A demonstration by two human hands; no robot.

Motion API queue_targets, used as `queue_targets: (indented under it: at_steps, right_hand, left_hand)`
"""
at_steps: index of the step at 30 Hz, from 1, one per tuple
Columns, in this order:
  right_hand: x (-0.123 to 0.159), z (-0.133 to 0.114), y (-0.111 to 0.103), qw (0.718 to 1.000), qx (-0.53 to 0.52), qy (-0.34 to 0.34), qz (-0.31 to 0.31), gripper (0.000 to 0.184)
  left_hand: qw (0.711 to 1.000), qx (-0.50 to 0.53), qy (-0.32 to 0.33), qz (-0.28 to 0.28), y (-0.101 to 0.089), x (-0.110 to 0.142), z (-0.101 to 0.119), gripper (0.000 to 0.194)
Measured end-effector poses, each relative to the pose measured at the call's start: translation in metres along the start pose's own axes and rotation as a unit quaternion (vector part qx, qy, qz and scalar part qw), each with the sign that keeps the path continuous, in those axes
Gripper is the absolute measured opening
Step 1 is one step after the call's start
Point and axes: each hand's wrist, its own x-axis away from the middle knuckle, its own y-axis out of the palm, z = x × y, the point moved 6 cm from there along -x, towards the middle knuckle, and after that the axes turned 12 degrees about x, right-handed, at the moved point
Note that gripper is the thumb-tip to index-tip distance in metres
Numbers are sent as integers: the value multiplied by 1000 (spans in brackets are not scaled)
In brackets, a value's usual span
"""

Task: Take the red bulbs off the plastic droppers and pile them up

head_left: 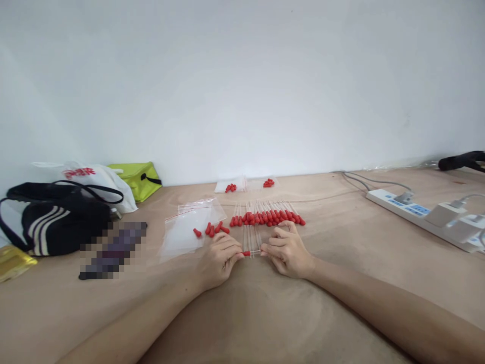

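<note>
Between my two hands a thin clear dropper tube (255, 252) lies level, with a red rubber bulb (247, 253) at its left end. My left hand (220, 260) is closed, pinching the bulb. The fingers of my right hand (288, 250) pinch the tube's other end. Just beyond are several droppers (271, 217) lying side by side, red bulbs toward me. Several bare clear tubes (250, 235) lie under and behind the held one. Left of them, loose red bulbs (217, 228) rest on and beside clear zip bags (182, 232).
Farther back, two small piles of red bulbs (231, 188) lie on clear bags near the wall. At left are a black striped bag (71, 222), a white plastic bag (109, 184), a green bag (138, 179) and a blurred dark object (113, 251). A power strip (401, 205) with plugs stands right.
</note>
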Motion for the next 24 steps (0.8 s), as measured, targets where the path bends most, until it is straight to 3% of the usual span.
queue_targets:
  at_steps: [4, 9, 15, 20, 24]
  right_hand:
    - [5, 11, -5, 1000, -6, 23, 9, 25]
    - [10, 26, -9, 997, -15, 70, 37, 22]
    - [0, 17, -1, 993, -43, 94, 58, 19]
    - [-20, 12, 6, 984, -60, 143, 87, 15]
    - [-39, 4, 21, 985, -3, 150, 86, 12]
  left_hand:
    - [999, -16, -18, 26, -10, 11, -9, 21]
    - [988, -54, -90, 112, -36, 27, -26, 16]
    - [934, -152, -216, 241, -71, 32, -59, 29]
    - [903, -152, -330, 228, -85, 44, -96, 35]
    - [905, -164, -351, 174, -79, 49, -105, 34]
